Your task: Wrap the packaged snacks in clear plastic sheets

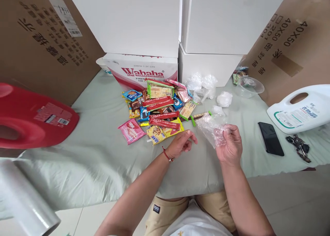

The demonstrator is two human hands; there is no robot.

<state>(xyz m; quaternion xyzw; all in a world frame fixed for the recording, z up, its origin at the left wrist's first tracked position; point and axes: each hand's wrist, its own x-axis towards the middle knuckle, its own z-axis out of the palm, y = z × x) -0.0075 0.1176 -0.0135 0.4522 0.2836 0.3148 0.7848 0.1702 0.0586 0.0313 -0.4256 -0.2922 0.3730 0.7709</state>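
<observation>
My right hand (230, 148) pinches a crumpled clear plastic bag (212, 129), which hangs out to the left of the fingers. My left hand (182, 143), with a red string bracelet at the wrist, holds nothing; its index finger reaches toward the bag and the other fingers are half curled. Just beyond the left hand lies a pile of wrapped snacks: red stick packets (165, 124), a yellow cookie packet (156, 134), a pink wafer packet (132, 131) and green-edged cracker packets (161, 91). Balled clear plastic bags (208, 83) rest behind the held one.
A Wahaha carton (144, 69) and white boxes (213, 19) stand at the back, between cardboard sheets. On the left are a red jug (38, 115) and a plastic film roll (28, 198). To the right lie a white detergent bottle (304, 109), phone (271, 138), keys (299, 147) and clear bowl (250, 86).
</observation>
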